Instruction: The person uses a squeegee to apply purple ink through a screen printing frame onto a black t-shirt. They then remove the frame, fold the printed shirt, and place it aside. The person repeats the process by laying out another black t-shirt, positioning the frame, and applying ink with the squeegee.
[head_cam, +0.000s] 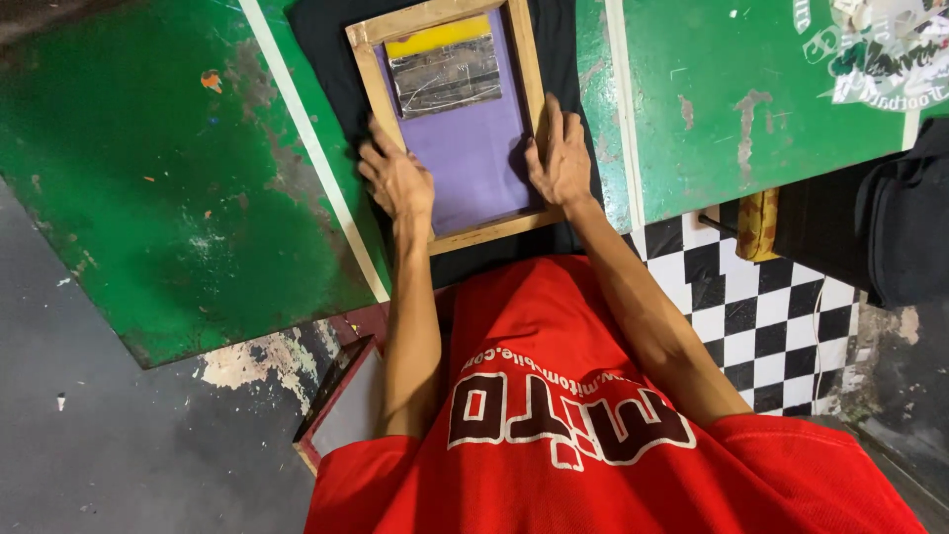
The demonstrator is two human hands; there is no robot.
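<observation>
A wooden-framed printing screen (368,74) with purple mesh (473,148) lies flat on a black cloth (321,40) on the green table (148,168). A yellow strip (435,36) and a shiny taped patch (445,74) fill the mesh's far end. My left hand (395,178) lies flat, fingers spread, on the frame's near left side. My right hand (560,158) presses flat on the frame's near right side and the mesh edge. Neither hand grips anything.
The green tabletop is worn, with white lines (311,148) and paint spots. A printed white design (880,49) sits at the far right. Black fabric (890,227) hangs at the right over a checkered floor (751,316). Another framed screen (341,405) leans below the table.
</observation>
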